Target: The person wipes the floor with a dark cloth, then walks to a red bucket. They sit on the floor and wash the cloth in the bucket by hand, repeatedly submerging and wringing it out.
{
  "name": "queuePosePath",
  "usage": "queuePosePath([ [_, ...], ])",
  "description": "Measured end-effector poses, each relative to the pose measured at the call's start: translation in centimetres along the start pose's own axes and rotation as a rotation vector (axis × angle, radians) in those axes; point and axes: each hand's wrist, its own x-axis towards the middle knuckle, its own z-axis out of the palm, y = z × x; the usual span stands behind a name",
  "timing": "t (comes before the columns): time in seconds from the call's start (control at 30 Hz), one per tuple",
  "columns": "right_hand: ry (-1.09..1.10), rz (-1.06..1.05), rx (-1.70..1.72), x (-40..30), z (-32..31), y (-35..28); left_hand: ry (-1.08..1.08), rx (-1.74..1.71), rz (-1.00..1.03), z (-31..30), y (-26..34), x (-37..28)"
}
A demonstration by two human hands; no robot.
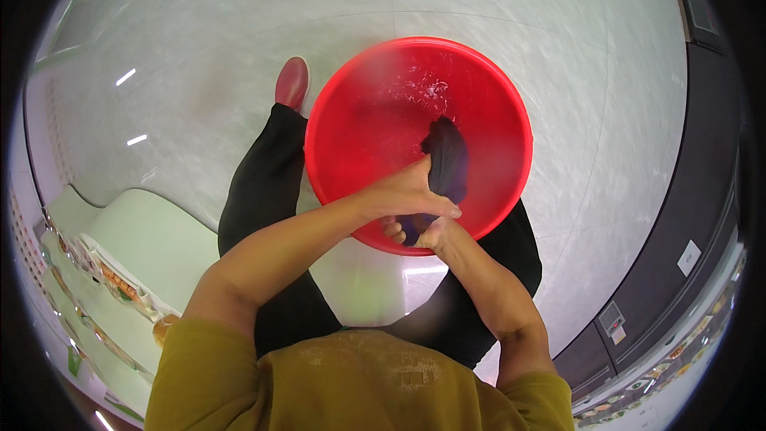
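A large red plastic tub (353, 102) stands on the floor between my knees, with some whitish foam or droplets on its inner wall. Over its near half I hold a dark navy cloth (450, 158), bunched lengthwise and apparently wet. My left hand (413, 191) grips it around the middle, thumb pointing right. Closer to my body, my right hand (422, 232) has its fingers curled around the lower end of the cloth. The two hands nearly meet, wrists crossing close to the near rim. The far end of the cloth sticks out beyond my left hand.
A pale green bench seat (149, 233) is at my left, beside shelving with packaged items (114, 281). Dark cabinets (676, 215) line the right side. My red shoe (292, 84) rests on the glossy grey floor (239, 42) left of the tub.
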Motion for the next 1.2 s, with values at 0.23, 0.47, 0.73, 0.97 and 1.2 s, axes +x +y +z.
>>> queuePosePath([
  [0.23,0.049,-0.351,-0.055,-1.0,-0.3,-0.7,0.239,-0.393,-0.023,-0.3,0.2,0.7],
  [0.47,-0.340,-0.414,0.028,0.1,-3.7,-2.4,0.242,-0.753,-0.098,-1.6,0.3,0.9],
  [0.73,-0.065,-0.688,0.122,0.5,0.5,-2.9,0.180,-0.913,-0.435,1.4,2.1,-1.8],
  [0.97,-0.090,-0.717,0.063,-1.7,0.0,-5.4,-0.134,-0.905,-0.420,2.0,-1.0,-2.2],
  [1.2,0.326,-0.595,-0.075,-1.3,-0.3,-5.8,-0.280,-0.573,-0.549,1.7,-2.2,-0.1],
])
